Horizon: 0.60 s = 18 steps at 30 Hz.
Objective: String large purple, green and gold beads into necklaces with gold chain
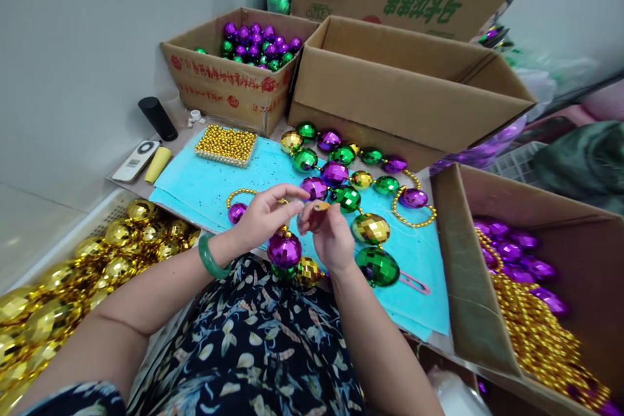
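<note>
My left hand [268,213], with a green bangle [211,257] at the wrist, reaches right; its thumb and forefinger draw together near my right fingertips. Whatever they pinch is too small to make out. My right hand [334,240] is closed, fingers curled in, with a small orange-tan piece [320,206] at its fingertips that I cannot identify. Below and between the hands hangs a faceted purple bead [284,251], beside a gold bead [308,271]. A strand of large beads, with a gold one [371,229] and a green one [378,266], curves right of my right hand.
Small gold beads fill a clear tray [225,145] on the blue cloth [182,175]. A pink tool [414,283] lies right. Cardboard boxes [390,104] stand behind; another box [482,312] at right holds bead strings. Large gold beads [119,232] fill a crate at left.
</note>
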Available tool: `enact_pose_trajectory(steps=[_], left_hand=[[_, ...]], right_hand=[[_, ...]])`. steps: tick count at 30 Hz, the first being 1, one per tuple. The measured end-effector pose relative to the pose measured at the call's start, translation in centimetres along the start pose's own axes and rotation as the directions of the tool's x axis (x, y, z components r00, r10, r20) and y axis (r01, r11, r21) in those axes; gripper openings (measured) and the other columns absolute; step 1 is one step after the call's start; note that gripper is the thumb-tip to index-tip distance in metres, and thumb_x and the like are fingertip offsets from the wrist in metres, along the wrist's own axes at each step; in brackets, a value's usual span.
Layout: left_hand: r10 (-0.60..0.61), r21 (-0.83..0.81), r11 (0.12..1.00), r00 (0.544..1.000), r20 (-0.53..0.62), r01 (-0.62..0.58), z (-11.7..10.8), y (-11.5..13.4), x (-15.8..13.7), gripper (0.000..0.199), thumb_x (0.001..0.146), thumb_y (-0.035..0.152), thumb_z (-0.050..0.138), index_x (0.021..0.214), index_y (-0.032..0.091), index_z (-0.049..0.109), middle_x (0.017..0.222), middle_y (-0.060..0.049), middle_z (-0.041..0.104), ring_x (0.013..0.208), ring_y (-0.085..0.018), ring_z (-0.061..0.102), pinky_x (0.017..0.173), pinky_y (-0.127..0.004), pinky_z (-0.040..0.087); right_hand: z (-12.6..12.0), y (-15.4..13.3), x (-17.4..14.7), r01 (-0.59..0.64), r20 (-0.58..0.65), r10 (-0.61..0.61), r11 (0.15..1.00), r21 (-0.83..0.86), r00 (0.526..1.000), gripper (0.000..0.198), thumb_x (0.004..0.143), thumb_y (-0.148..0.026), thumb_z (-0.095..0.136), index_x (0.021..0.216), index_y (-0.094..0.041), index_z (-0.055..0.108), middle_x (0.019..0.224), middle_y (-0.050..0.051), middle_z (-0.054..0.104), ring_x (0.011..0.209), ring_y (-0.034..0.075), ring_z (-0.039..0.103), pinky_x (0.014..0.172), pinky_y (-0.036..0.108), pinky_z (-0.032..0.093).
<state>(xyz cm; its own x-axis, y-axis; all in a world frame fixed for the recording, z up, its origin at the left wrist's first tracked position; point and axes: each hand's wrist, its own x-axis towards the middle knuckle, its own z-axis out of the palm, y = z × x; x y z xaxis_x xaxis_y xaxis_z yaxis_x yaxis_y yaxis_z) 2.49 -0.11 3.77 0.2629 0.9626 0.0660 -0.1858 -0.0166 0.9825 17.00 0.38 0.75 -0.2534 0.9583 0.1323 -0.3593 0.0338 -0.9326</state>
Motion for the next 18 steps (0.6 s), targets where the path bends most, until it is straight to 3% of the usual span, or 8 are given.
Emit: enact_pose_trajectory(steps=[3,6,11,14,18], left_hand=[[0.046,0.077,0.996,0.998,-0.051,-0.042,0.8,-0.7,0.0,0.022,0.079,0.030,0.067,0.094,0.015,0.062,0.070,-0.001,0.062,0.055,-0.009,0.057,0.052,-0.022,0.048],[0.129,0.210,0.973,0.976,-0.174,-0.091,1.6,-1.1,0.0,0.018,0.076,0.028,0.069,0.089,0.016,0.065,0.075,-0.002,0.062,0.058,-0.010,0.057,0.052,-0.021,0.048],[0.267,0.333,0.926,0.931,-0.249,-0.177,2.3,-1.3,0.3,0.011,0.076,0.028,0.070,0.080,0.018,0.066,0.079,-0.003,0.061,0.065,-0.011,0.057,0.052,-0.022,0.046],[0.258,0.309,0.935,0.929,-0.264,-0.172,2.5,-1.4,0.3,0.011,0.076,0.028,0.069,0.078,0.018,0.065,0.076,-0.003,0.062,0.066,-0.013,0.058,0.053,-0.023,0.047],[0.212,0.273,0.952,0.939,-0.270,-0.137,2.6,-1.3,0.3,0.009,0.076,0.026,0.069,0.078,0.019,0.064,0.073,-0.003,0.063,0.066,-0.014,0.058,0.053,-0.024,0.047]], right_hand=[[0.6,-0.1,0.2,-0.074,-0.050,0.081,0.988,0.136,0.995,0.046,0.081,-0.064,0.051,0.069,-0.020,0.057,0.056,0.000,0.050,0.051,0.014,0.046,0.047,0.028,0.039],[0.9,0.1,0.3,-0.060,-0.097,0.077,0.983,0.173,0.992,0.045,0.080,-0.065,0.052,0.070,-0.021,0.056,0.056,-0.001,0.050,0.054,0.015,0.051,0.050,0.029,0.042],[0.9,0.7,0.4,-0.006,-0.167,0.012,0.999,0.035,0.986,0.050,0.081,-0.070,0.043,0.064,-0.022,0.048,0.052,-0.001,0.045,0.055,0.017,0.052,0.049,0.029,0.042],[0.7,0.8,0.4,0.004,-0.194,-0.017,0.998,-0.067,0.981,0.053,0.082,-0.071,0.039,0.062,-0.023,0.043,0.052,-0.001,0.043,0.050,0.015,0.047,0.047,0.028,0.040],[0.6,0.8,0.5,0.004,-0.216,-0.021,0.997,-0.079,0.976,0.052,0.081,-0.072,0.040,0.063,-0.022,0.044,0.053,0.000,0.044,0.049,0.014,0.044,0.045,0.027,0.039]])
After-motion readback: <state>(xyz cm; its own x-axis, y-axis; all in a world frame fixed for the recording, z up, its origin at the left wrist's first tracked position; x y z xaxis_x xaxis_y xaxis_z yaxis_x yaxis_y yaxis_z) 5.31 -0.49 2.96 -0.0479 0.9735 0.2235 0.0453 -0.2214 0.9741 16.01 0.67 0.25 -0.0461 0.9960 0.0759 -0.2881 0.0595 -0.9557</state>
